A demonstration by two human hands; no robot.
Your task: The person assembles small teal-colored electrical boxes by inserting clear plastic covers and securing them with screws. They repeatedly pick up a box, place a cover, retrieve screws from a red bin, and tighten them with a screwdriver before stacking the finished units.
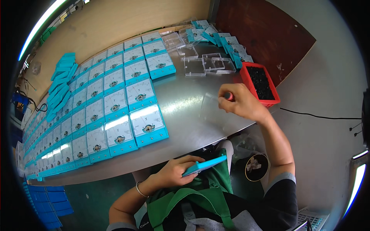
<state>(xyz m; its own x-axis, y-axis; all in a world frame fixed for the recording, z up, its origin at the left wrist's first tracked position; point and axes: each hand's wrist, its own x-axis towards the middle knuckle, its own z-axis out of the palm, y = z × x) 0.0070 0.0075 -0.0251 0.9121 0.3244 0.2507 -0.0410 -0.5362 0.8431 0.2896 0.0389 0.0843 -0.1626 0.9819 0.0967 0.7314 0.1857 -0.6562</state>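
My left hand (178, 169) grips a teal panel meter (204, 165), held tilted above my lap with its edge toward me. Over the table's right part, my right hand (243, 101) is closed around a screwdriver (229, 96); only its red-and-black handle end shows, and the shaft is hidden. Just left of that hand a clear plastic cover (209, 106) lies on the metal table. Right behind the hand stands a red bin (275, 101) with many small black parts (260, 82) in it.
Rows of teal meters with white dials (115, 102) fill the table's left side, and teal pieces (61, 86) are piled on them. Clear covers (194, 66) and more meters (235, 48) lie at the back. Below the edge are a round bin (257, 168) and blue crates (48, 204).
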